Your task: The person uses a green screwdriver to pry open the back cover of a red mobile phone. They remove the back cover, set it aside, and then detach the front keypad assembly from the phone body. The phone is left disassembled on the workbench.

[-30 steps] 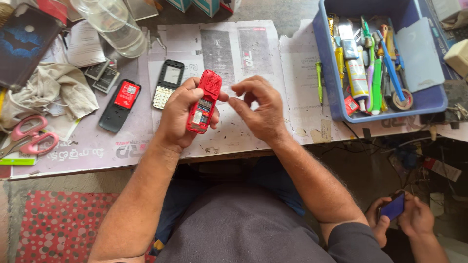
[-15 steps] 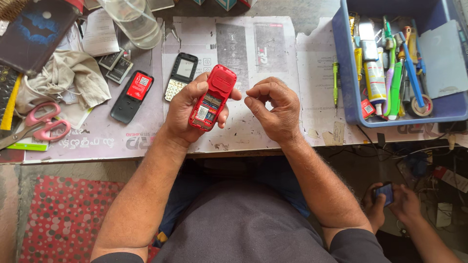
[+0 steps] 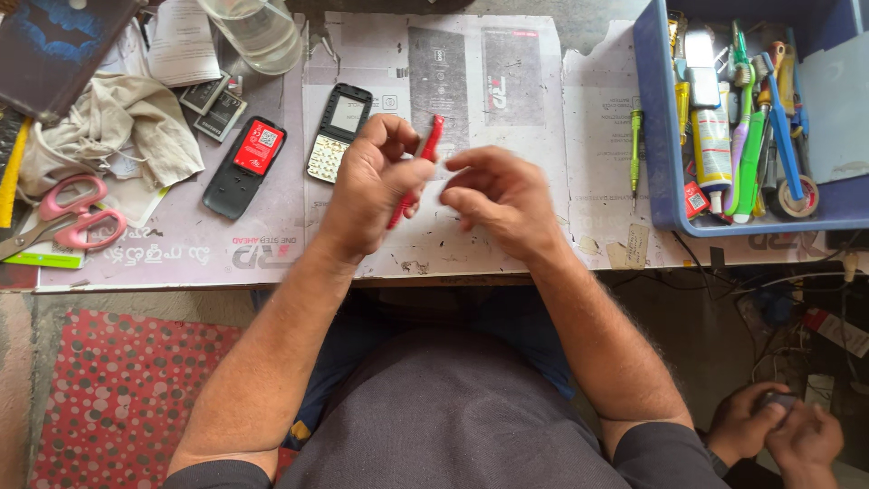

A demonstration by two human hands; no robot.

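The light is soft and even daylight, quite bright on the pale paper-covered table (image 3: 507,244). Shadows under the hands are weak and short. The clear plastic jar (image 3: 258,32) shows a little glare. The corners look slightly bent, perhaps from a wide lens. Focus is sharp nearly everywhere.

The red phone (image 3: 418,172) is slim and turned edge-on. It is tilted, top end far, above the desk's (image 3: 507,244) middle.

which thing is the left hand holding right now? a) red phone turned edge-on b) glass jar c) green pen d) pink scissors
a: the left hand grips the red phone seen edge-on above the paper-covered table; the right hand is beside it.
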